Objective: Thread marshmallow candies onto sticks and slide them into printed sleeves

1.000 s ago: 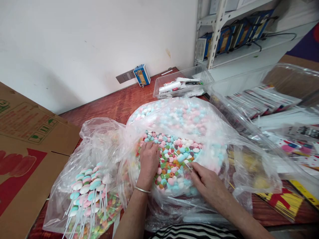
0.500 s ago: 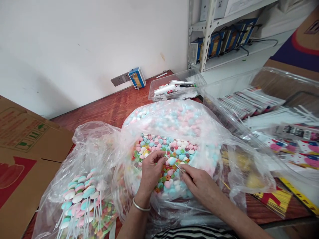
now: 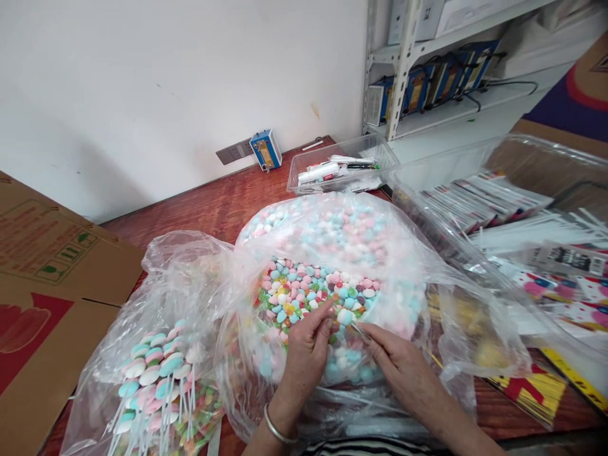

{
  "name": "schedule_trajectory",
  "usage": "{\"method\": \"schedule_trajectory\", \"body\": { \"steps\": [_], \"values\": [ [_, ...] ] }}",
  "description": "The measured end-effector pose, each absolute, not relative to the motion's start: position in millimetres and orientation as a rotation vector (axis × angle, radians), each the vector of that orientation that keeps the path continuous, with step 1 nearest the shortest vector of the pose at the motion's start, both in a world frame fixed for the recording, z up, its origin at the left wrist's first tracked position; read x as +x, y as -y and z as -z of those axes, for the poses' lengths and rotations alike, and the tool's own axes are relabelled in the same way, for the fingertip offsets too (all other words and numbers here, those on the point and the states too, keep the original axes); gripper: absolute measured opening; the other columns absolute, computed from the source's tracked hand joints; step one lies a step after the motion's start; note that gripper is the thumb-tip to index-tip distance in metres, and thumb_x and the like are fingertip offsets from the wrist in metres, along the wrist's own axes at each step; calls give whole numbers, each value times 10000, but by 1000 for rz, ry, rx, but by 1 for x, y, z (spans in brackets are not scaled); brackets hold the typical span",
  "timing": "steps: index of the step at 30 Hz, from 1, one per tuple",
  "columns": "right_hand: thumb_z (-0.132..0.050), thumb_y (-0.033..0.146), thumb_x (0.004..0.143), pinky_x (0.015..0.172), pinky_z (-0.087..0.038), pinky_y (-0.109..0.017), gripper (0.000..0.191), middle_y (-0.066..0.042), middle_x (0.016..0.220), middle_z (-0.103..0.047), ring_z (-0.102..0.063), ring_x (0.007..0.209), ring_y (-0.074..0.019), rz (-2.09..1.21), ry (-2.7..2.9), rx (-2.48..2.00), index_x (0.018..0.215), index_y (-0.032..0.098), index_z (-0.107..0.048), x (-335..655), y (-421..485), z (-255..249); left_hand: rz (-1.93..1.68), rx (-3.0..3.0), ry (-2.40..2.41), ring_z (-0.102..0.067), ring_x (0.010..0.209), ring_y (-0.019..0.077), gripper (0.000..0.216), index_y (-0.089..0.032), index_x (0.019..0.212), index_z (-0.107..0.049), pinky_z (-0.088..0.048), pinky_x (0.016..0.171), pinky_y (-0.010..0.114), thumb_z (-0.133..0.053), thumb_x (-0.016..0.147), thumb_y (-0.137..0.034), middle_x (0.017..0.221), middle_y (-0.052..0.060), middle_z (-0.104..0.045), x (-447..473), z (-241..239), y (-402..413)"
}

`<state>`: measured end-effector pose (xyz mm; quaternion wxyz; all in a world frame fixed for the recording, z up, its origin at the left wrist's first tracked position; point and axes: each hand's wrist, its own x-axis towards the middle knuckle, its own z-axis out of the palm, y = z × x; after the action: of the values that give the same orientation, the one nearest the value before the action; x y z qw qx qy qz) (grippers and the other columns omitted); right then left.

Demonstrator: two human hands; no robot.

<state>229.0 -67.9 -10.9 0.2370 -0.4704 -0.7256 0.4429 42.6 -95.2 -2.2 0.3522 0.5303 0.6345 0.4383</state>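
In the head view, a white wall (image 3: 190,76) rises behind a reddish wooden surface (image 3: 228,206). Judging by what lies there, the work looks partly done: at eight o'clock, a cluster of pastel discs on sticks (image 3: 156,373) seems complete, heads toward twelve and sticks toward six or seven. Much appears left: a large clear plastic bag (image 3: 361,234) near the centre lies open over many loose candies (image 3: 304,285), and the clear bin (image 3: 551,140) at two o'clock holds a stack of loose white sticks (image 3: 517,234).

The right hand (image 3: 403,361) pinches a thin white stick (image 3: 360,329) over the candies, just below centre. Its long axis slants from about four to ten o'clock, the exposed end pointing toward ten, at a pale candy (image 3: 345,316); whether the two are joined cannot be told. The left hand (image 3: 306,354) has thumb and forefinger close together beside that candy; what they pinch, if anything, is unclear.
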Motion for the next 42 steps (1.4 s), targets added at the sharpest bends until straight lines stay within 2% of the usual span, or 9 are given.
{"method": "schedule_trajectory", "body": {
  "steps": [3, 8, 12, 16, 20, 25, 32, 37, 42],
  "values": [
    [-394, 370, 936, 808, -520, -350, 363, -73, 1040, -749, -687, 941, -252, -1205, 1904, -1341, 1054, 203, -693, 236, 67, 15, -1123, 1486, -1827, -666, 796, 175, 394, -250, 1328, -550, -515, 751, 303, -480, 941, -267, 948, 42, -724, 26, -1, 91],
    [-397, 399, 920, 582, -446, -280, 341, -16, 667, -670, -617, 623, -196, -1121, 1929, -1424, 738, 214, -619, 240, 65, 6, -861, 1988, -2149, -592, 958, 235, 240, -217, 1025, -690, -455, 862, 373, -498, 895, -157, 988, 77, -692, -2, -1, 57],
    [-389, 366, 911, 588, -430, -273, 310, -13, 667, -657, -610, 633, -190, -1100, 1960, -1415, 740, 214, -599, 238, 65, 2, -592, 2133, -2136, -571, 934, 257, 156, -202, 842, -695, -430, 874, 409, -567, 824, -115, 912, 86, -671, 1, 5, 28],
    [-385, 346, 905, 617, -456, -284, 306, -28, 709, -691, -643, 679, -208, -1081, 1973, -1418, 756, 213, -616, 239, 65, 3, -608, 2086, -2133, -570, 912, 267, 135, -189, 691, -662, -423, 860, 424, -600, 788, -119, 854, 94, -651, 6, 8, 16],
    [-358, 338, 934, 727, -508, -307, 350, -53, 923, -757, -700, 860, -235, -1123, 1957, -1376, 1016, 216, -675, 237, 64, 2, -793, 1874, -2014, -600, 851, 214, 99, -185, 831, -669, -462, 795, 358, -572, 841, -198, 868, 64, -670, 8, 0, 22],
    [-333, 332, 960, 795, -518, -336, 415, -69, 1109, -745, -704, 979, -251, -1154, 2023, -1338, 1243, 241, -623, 232, 64, -1, -1109, 1030, -1369, -585, 626, 124, 249, -182, 945, -662, -451, 601, 244, -638, 832, -401, 774, 13, -656, 19, -11, 39],
    [-338, 309, 955, 751, -496, -315, 374, -68, 1037, -757, -708, 930, -245, -1131, 2071, -1365, 1131, 222, -655, 232, 65, -7, -1162, 697, -1105, -591, 656, 93, 290, -141, 883, -689, -468, 639, 205, -801, 701, -337, 727, 6, -645, 29, -12, 45],
    [-326, 305, 960, 671, -461, -294, 332, -52, 839, -742, -691, 767, -221, -1106, 2082, -1355, 931, 213, -644, 230, 68, -10, -1180, 426, -1019, -662, 752, 131, 344, -156, 834, -643, -539, 724, 250, -862, 619, -312, 804, 9, -676, 42, -6, 48],
    [-328, 295, 957, 669, -456, -287, 300, -46, 847, -740, -692, 767, -218, -1072, 2080, -1338, 957, 229, -622, 228, 72, -5, -1182, 401, -959, -656, 750, 125, 316, -146, 824, -634, -553, 729, 258, -850, 644, -288, 820, 15, -678, 49, -1, 54]
  ]
}}
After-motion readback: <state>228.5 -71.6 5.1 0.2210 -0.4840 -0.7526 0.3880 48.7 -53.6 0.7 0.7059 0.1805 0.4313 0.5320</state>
